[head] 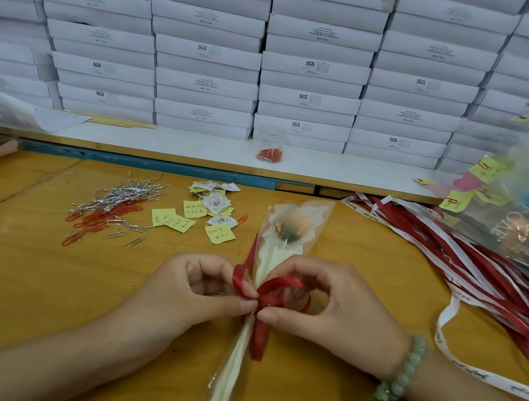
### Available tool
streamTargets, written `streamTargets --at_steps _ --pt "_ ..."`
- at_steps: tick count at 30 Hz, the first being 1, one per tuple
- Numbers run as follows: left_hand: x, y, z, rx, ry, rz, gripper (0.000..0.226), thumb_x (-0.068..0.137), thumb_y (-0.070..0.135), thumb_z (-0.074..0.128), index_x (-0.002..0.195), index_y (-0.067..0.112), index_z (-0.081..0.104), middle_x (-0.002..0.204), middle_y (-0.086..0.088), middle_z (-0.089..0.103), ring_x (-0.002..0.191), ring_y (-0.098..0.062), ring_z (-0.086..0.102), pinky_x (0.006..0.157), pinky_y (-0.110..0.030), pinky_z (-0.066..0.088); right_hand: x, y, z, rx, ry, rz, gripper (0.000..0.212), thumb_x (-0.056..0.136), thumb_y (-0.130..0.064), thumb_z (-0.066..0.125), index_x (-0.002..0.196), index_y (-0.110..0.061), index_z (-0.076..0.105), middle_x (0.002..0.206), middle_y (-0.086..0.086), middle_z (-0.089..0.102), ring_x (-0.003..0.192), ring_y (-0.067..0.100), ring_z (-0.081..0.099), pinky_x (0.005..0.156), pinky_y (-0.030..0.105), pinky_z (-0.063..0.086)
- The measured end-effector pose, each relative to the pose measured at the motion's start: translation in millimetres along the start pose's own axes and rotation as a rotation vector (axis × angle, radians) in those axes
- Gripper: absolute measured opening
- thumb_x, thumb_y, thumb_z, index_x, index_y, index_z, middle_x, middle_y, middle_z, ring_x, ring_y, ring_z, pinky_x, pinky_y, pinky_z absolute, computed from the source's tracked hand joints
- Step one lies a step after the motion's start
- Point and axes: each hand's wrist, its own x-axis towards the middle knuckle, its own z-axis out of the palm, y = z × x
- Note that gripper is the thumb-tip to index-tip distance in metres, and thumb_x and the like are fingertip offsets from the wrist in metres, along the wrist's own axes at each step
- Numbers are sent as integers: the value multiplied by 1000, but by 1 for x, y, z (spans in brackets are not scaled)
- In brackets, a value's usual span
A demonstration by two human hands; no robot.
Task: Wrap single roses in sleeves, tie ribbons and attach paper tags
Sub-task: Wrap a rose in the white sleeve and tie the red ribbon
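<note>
Pinching the red ribbon [281, 281] at its knot, left hand [197, 290] and right hand [339, 312] should tighten evenly; keep sleeve [318, 215] gathered.

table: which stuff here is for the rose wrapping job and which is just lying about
Job: rose, sleeve, red ribbon pinched by left hand and right hand, tags, paper clips, spare ribbons.
Lying about: boxes, paper sheets.

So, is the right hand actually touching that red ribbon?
Touching. The head view shows the right hand pinching the red ribbon at the knot between thumb and fingers, while the left hand pinches it from the other side.
</note>
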Motion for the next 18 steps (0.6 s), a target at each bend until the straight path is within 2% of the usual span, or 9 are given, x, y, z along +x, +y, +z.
streamTargets --at_steps 2,4,6,10,14,16,18 --pt "-1 1 -1 -1 22 3 23 54 14 91 72 15 77 79 -6 74 73 -15 71 68 -18 55 0 2 -6 -88 16 -51 38 86 -57 51 88 -23 70 78 -8 67 77 12 64 71 34 51" --pt "-1 2 -4 8 48 2 21 54 17 87 72 15 77 81 -8 75 75 -16 72 68 -18 55 1 9 -11 -119 58 -72 53 92 -57 31 81 -20 68 71 -5 63 70 14 61 69 34 48" --pt "0 4 -8 39 68 2 21 54 22 85 72 17 77 85 -7 75 80 -17 72 72 -18 55 2 17 -15 -121 120 -50 58 93 -57 26 70 -20 64 64 -2 58 64 14 57 65 29 44" --pt "4 6 -18 114 24 3 20 54 17 89 71 17 77 91 -7 76 90 -17 72 77 -17 54 4 32 -21 -303 125 -8 43 91 -47 49 56 -22 47 53 -2 49 53 15 47 54 31 39" --pt "6 9 -26 114 -52 -36 14 60 15 85 72 18 78 94 -8 76 92 -19 72 77 -18 55 4 39 -25 -462 70 -17 47 90 -37 58 49 -29 38 49 -8 44 51 12 46 52 25 37" --pt "5 10 -26 124 -107 -52 16 63 16 89 74 18 77 96 -8 76 93 -21 72 78 -18 54 6 42 -25 -449 122 -34 47 90 -29 60 50 -20 38 51 -3 43 52 11 44 52 22 34" --pt "5 10 -26 127 -149 -56 14 64 19 85 75 18 77 97 -9 76 95 -22 72 80 -19 54 8 46 -25 -247 201 -3 48 90 -16 62 51 -10 35 55 6 43 52 8 40 56 15 33"
